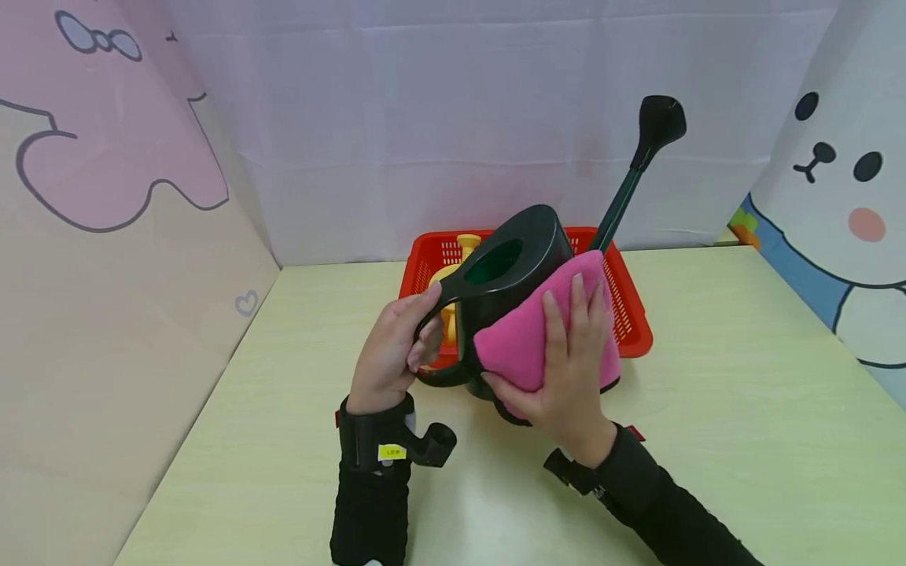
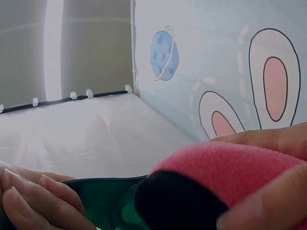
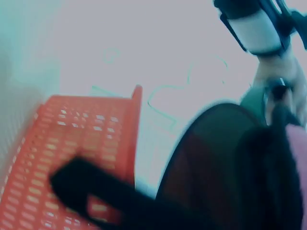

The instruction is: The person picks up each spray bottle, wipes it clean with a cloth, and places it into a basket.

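A dark green watering can (image 1: 524, 244) is tilted above the table, its long spout rising to a black rose (image 1: 661, 122) at the upper right. My left hand (image 1: 396, 346) grips the can's looped handle, fingers curled round it. Against the can's side lies a folded pink cloth (image 1: 520, 342) with a dark edge. My right hand (image 1: 576, 362) presses on this cloth with nearly straight fingers, thumb set apart. In the left wrist view the cloth (image 2: 225, 167) bulges beside the can's green inside (image 2: 100, 199). The can (image 3: 201, 158) looks blurred in the right wrist view.
Behind the can, a red perforated basket (image 1: 637, 322) stands on the pale table (image 1: 743, 409). A yellow object (image 1: 467, 242) is in it, partly covered by the can. White cloth (image 1: 425, 118) hangs at the back, with cartoon-printed panels at both sides.
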`<state>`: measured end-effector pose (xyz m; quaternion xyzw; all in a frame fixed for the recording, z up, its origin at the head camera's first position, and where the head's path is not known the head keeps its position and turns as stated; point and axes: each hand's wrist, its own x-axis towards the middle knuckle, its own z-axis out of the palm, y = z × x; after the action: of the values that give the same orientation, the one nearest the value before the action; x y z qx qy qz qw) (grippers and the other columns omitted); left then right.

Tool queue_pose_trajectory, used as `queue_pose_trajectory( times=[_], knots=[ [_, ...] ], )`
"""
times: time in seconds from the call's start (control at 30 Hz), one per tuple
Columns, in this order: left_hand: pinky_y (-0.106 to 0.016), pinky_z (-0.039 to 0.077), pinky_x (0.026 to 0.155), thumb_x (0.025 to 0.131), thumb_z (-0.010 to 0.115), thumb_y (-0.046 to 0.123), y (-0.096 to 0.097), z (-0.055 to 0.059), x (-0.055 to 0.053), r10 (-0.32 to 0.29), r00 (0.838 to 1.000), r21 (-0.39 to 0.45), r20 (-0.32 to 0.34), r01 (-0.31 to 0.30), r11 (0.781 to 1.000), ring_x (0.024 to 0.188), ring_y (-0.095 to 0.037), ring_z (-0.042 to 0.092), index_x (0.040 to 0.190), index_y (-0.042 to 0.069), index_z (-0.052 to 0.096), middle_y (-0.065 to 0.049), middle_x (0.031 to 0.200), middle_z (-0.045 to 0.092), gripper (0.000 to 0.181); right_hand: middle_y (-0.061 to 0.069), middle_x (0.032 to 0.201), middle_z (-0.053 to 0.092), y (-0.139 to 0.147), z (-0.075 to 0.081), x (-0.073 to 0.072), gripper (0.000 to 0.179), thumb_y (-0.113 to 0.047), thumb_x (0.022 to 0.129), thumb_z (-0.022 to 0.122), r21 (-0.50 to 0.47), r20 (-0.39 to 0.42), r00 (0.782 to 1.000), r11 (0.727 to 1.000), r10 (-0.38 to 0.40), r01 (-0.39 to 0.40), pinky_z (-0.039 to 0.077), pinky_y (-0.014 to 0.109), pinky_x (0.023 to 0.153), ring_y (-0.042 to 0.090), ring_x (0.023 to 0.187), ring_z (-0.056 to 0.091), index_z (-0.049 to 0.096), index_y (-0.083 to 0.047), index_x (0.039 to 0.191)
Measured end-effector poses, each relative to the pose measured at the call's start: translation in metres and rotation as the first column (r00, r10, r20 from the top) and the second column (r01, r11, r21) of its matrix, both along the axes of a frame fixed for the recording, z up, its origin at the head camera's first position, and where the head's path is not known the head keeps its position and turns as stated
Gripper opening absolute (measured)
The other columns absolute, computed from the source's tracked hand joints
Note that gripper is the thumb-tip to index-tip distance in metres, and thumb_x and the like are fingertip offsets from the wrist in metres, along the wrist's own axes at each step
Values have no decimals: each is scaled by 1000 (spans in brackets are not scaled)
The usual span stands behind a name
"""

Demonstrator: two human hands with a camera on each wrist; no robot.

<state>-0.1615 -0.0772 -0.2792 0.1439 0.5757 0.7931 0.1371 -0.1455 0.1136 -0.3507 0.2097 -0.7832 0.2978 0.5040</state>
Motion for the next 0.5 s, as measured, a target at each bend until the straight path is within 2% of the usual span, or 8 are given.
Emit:
queue_pose_trajectory(
  times=[0.1,0.2,0.27,0.37,0.5],
  knots=[
    [-17,29,42,97,42,30,0,0,0,-1,1000,22,-12,2,1000,37,-5,36,56,16,43,5,45,40,44,10,152,19,-10,-7,5,73,-53,85,51,116,-87,996,993,-17,27,14,58,109,36,138,15,29,-14,142],
    [-17,28,42,96,43,32,-1,0,0,-6,1000,36,-20,7,999,37,-5,35,55,15,42,5,45,39,44,13,152,17,-19,-15,10,67,-48,88,47,230,-145,989,971,-37,70,5,56,111,36,140,9,32,-11,141],
    [-16,28,42,96,43,32,-2,0,0,-10,1000,45,-22,11,999,38,-5,35,56,16,43,6,45,39,44,15,151,19,-22,-18,12,62,-47,89,46,274,-171,984,957,-48,94,4,55,111,37,140,9,35,-11,139],
    [-16,27,42,96,44,33,-3,0,0,-19,999,54,-28,20,998,38,-5,35,56,15,43,6,46,39,44,17,146,27,-22,-18,11,58,-47,89,46,284,-183,982,955,-40,91,7,56,111,37,139,11,40,-11,134],
    [-17,27,42,96,43,33,-5,0,1,-19,999,54,-26,21,998,38,-6,34,56,16,43,5,46,40,44,18,141,31,-17,-13,7,56,-48,87,49,252,-182,983,966,-7,54,13,56,110,36,139,15,44,-10,129]
  ],
)
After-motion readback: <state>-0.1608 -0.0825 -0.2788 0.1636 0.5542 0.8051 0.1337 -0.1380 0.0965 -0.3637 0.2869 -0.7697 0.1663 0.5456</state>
